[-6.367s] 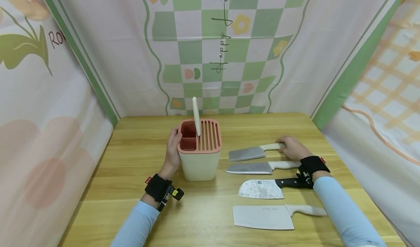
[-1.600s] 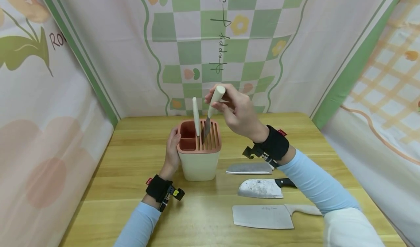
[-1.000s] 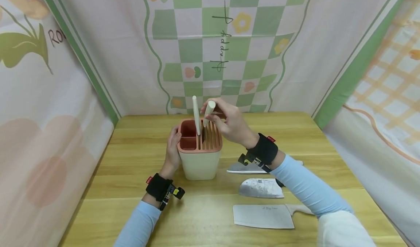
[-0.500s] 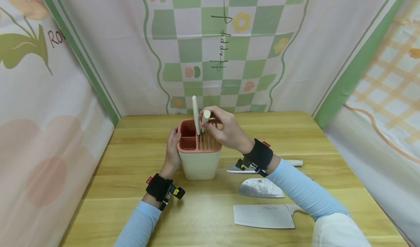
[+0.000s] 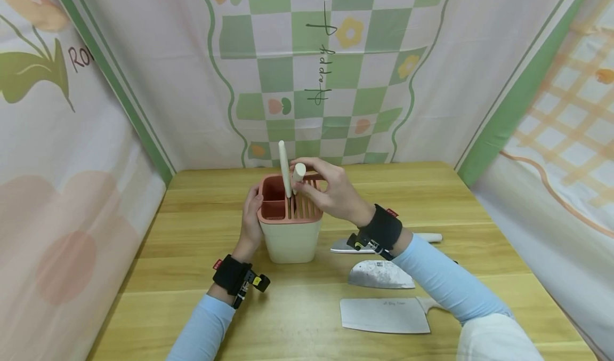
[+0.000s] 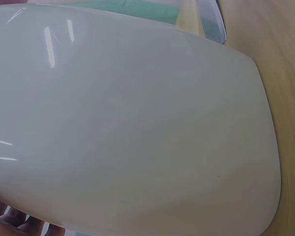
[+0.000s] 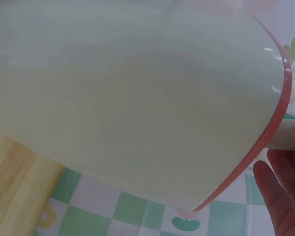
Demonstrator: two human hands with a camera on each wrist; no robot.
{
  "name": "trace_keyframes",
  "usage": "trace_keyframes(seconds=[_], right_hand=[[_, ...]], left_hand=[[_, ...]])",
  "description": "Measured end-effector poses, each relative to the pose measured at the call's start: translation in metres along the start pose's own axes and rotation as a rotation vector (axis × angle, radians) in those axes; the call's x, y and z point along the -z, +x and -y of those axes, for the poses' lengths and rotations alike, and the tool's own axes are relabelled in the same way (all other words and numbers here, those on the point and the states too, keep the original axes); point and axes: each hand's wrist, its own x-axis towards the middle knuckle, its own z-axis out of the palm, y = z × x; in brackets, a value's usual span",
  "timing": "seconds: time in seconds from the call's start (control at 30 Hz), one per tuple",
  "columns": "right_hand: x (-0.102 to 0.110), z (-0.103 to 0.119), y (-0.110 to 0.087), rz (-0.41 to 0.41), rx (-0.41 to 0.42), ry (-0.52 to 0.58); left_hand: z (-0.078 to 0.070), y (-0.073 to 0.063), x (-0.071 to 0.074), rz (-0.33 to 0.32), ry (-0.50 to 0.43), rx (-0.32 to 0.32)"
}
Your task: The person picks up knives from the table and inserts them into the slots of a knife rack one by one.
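A cream knife holder [image 5: 292,246] with an orange slotted top stands upright on the table. My left hand [image 5: 250,222] holds its left side, thumb at the rim; its fingers [image 6: 32,225] show past the holder in the left wrist view. Over the slots, my right hand [image 5: 331,187] pinches the pale handle of a kitchen knife [image 5: 299,172], whose blade is down in a slot and mostly hidden. Just left of it, a second knife [image 5: 284,166] stands in the holder, handle up. The right wrist view shows the right fingers [image 7: 270,189] beside a pale handle [image 7: 289,135].
Right of the holder lie a pale-handled knife [image 5: 429,237], a stained wide-bladed knife [image 5: 381,274] and a large cleaver [image 5: 384,315], partly covered by the right arm. Two open compartments [image 5: 274,200] fill the holder's left half. Patterned cloth [image 5: 331,83] hangs behind the table.
My right hand took the farthest knife off the table, brought it left over the holder and lowered its blade into a slot. Over the last half second little moved. The left hand stayed put.
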Motion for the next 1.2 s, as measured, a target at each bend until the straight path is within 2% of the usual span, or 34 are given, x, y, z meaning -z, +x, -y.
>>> trace_keyframes(seconds=[0.27, 0.5, 0.7, 0.9, 1.03, 1.2], right_hand=[[0.015, -0.004, -0.014, -0.057, -0.047, 0.007], [0.037, -0.015, -0.044, -0.082, -0.084, -0.043], [0.068, -0.03, -0.076, 0.024, -0.182, -0.152], [0.1, -0.049, -0.121, 0.109, -0.288, -0.264], [0.115, -0.058, -0.15, 0.161, -0.381, -0.316], [0.13, -0.066, -0.175, 0.222, -0.474, -0.361]], left_hand=[[0.003, 0.0, 0.0, -0.004, -0.005, -0.01], [0.002, 0.001, 0.0, 0.0, -0.018, -0.007], [0.003, 0.001, -0.001, -0.009, -0.026, 0.003], [0.005, 0.001, -0.001, -0.005, -0.036, -0.008], [0.004, 0.002, -0.002, -0.007, -0.039, -0.01], [0.004, 0.002, -0.002, -0.024, -0.036, 0.0]])
